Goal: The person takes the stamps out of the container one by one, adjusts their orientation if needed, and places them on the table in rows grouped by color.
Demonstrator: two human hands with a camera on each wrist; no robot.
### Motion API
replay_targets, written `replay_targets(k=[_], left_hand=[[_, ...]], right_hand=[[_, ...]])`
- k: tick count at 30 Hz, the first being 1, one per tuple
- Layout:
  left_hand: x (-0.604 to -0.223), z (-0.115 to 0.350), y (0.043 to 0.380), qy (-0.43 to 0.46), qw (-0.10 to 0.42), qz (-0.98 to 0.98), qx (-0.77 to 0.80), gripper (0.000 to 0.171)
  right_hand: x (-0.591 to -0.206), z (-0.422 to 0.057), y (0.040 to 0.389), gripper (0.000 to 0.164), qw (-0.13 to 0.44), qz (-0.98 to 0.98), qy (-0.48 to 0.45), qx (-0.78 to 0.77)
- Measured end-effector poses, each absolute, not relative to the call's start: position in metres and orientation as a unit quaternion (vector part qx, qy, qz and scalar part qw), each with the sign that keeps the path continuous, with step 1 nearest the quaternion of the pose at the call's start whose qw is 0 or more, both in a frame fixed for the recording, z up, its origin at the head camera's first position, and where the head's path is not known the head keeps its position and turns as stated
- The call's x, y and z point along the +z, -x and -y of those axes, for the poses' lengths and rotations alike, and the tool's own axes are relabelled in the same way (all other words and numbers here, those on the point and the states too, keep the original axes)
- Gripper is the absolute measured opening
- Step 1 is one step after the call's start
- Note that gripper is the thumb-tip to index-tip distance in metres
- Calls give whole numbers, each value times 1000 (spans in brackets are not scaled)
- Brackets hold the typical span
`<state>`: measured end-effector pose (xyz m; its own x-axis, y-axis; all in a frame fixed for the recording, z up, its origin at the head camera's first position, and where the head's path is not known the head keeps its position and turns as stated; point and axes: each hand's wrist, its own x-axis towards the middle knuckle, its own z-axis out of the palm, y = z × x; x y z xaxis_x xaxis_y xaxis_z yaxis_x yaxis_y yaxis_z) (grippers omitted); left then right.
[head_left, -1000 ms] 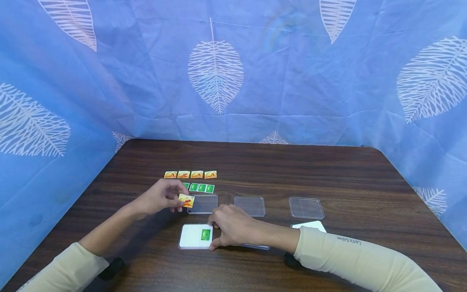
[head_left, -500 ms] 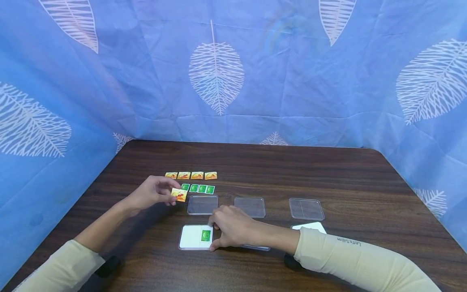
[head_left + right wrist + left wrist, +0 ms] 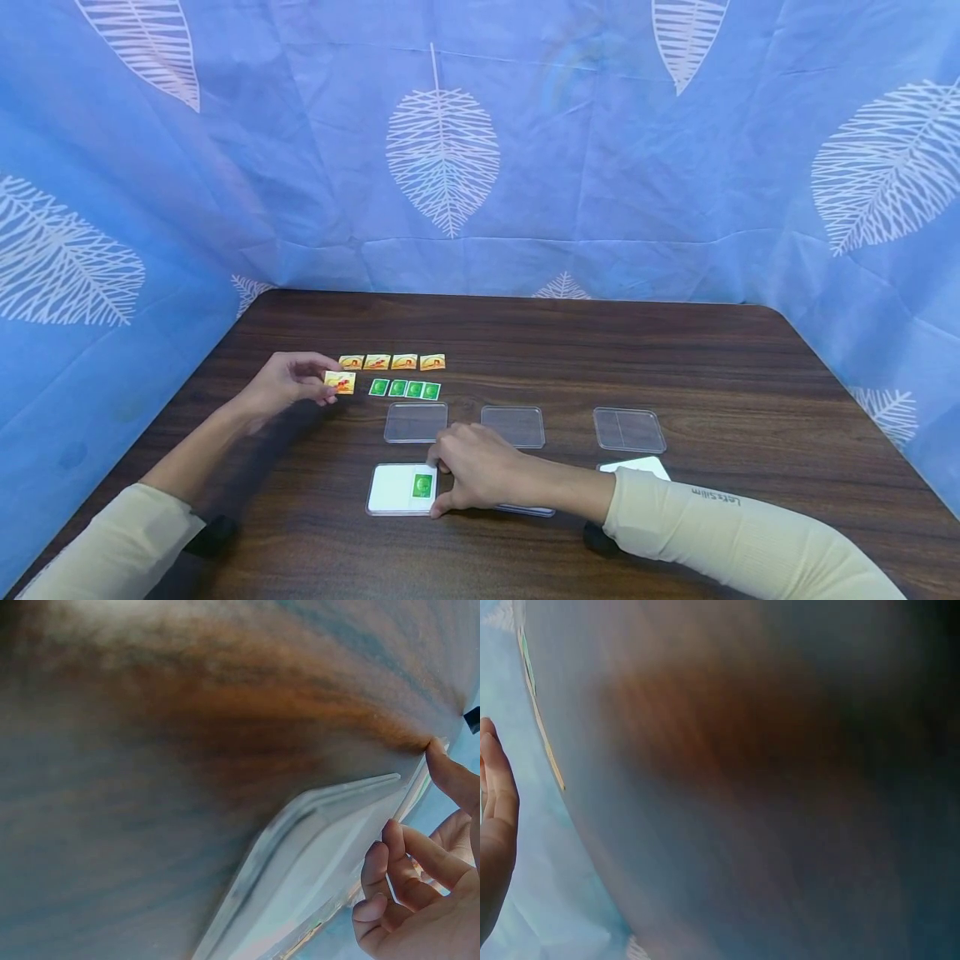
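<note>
My left hand (image 3: 283, 385) pinches a yellow-orange stamp (image 3: 341, 382) by its side, left of the green stamps (image 3: 407, 388) and just in front of a row of similar yellow-orange stamps (image 3: 377, 362). In the left wrist view, part of the left hand (image 3: 496, 802) shows at the left edge; the held stamp is hidden there. My right hand (image 3: 483, 467) grips the right edge of a clear case (image 3: 385, 493) with thumb and fingertips. Inside that case lies a white card bearing one green stamp (image 3: 422, 486). Under the right hand, another case (image 3: 528, 509) is mostly covered.
Across the dark wooden table (image 3: 750, 367) lie clear lids, one on the left (image 3: 416, 423), one in the middle (image 3: 517, 427) and one on the right (image 3: 630, 430). A white card (image 3: 637, 467) is partly hidden by the right sleeve. Blue patterned cloth (image 3: 525, 167) hangs around the table.
My left hand has moved left and away from me with the yellow-orange stamp, from over the left lid to beside the stamp rows. The right hand has stayed at the case.
</note>
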<state>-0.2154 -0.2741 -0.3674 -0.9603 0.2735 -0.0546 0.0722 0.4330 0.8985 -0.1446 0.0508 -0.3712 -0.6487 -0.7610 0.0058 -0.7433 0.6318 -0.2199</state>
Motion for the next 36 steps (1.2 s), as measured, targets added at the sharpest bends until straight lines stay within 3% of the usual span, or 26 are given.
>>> replay_targets(k=[25,36], left_hand=[[-372,306,246,-67,95,-855,505,42],[-376,311,262,-52,122,-863,487,44]], right_hand=[[-371,-52,144,41,45,-898,422,-115],[-371,-53,144,41,43,-897,424,-115]])
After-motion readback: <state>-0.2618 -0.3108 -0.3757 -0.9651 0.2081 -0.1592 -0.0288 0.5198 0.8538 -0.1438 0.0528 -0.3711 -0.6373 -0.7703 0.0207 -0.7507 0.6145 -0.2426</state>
